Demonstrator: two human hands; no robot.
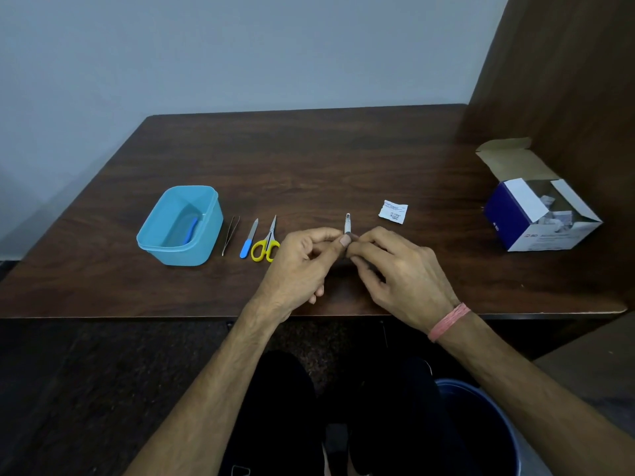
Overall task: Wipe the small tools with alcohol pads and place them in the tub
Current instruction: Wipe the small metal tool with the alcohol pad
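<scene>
My left hand (302, 262) and my right hand (395, 269) meet above the table's middle, and both pinch the lower end of a small silver nail clipper (347, 224) that points away from me. No pad shows between the fingers. A light blue tub (147, 235) stands at the left with a blue-handled tool (191, 230) inside. Between the tub and my left hand lie tweezers (230, 234), a blue-handled nail file (248, 239) and yellow-handled scissors (268, 243). A torn alcohol pad packet (393, 211) lies beyond my right hand.
An open blue and white box of pads (525, 218) stands at the right edge of the brown table (309, 159), beside a wooden partition (567, 80). A blue bin (488, 417) sits on the floor below my right arm.
</scene>
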